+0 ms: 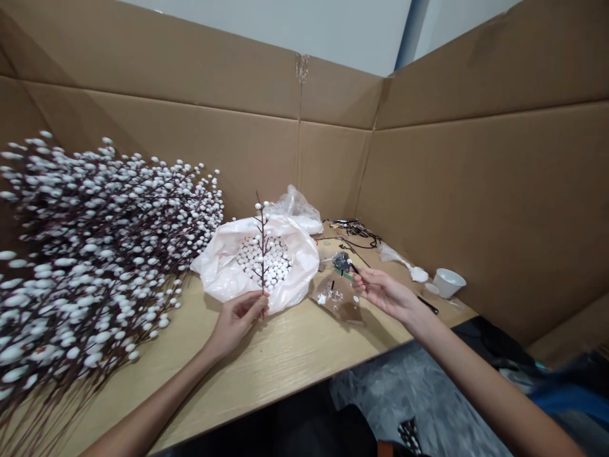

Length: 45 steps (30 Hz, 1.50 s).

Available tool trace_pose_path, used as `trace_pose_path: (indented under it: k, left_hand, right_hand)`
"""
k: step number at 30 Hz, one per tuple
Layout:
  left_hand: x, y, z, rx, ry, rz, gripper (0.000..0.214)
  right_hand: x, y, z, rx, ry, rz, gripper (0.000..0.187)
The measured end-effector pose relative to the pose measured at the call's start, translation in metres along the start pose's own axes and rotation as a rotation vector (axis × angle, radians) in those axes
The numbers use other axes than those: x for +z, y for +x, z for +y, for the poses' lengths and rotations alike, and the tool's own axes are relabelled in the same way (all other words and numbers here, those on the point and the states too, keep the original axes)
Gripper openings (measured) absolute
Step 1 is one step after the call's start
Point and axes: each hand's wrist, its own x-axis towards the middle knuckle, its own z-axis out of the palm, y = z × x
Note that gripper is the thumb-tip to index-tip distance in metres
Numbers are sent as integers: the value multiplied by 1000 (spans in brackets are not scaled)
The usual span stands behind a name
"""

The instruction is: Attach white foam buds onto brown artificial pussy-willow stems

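Note:
My left hand [242, 316] pinches the lower end of a dark brown artificial twig [262, 254] and holds it upright. A few white berries sit near the twig's top; its lower side shoots look mostly bare. Behind it lies an opened white plastic bag [216, 276] full of loose white berries [276, 270]. My right hand [383, 293] is closed on a short, thin dark stick [353, 267] with a white tip, too small to identify. Below that hand is a brown cardboard piece [346, 311] dotted with white blobs.
A large heap of white-berried branches [128, 203] fills the table's left side. Cardboard walls [228, 139] enclose the back and right. Black wires [356, 231], a clear plastic bag [297, 211] and a white cup [448, 283] stand or lie farther back. The table's front edge runs below my hands.

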Motion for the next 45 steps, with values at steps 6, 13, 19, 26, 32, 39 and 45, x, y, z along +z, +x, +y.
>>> trace_pose_path:
  k: [6,13,19,26,32,39,45]
  left_hand:
    - [1,-2,3,31,-5,20,38]
    - [2,-3,-3,82,-51,168,33]
    - [1,0,-8,110,-72,236,30]
    - [1,1,-12,105,-40,233,29]
    - [1,0,-12,92,-11,248,27]
    - [2,1,-11,85,-10,239,26]
    - [2,0,-9,84,4,229,27]
  right_hand:
    - [55,16,3,-134,-44,-145,19]
    - [117,41,16,-267,-207,-140,19]
    - [142,71,34,-561,-388,-102,18]
    - [125,91,54,-791,-622,-7,13]
    - [114,90,65,-837,-809,-26,7]
    - [113,93,69,-831,-864,-47,6]
    - [112,93,69,-819,-881,-31,5]
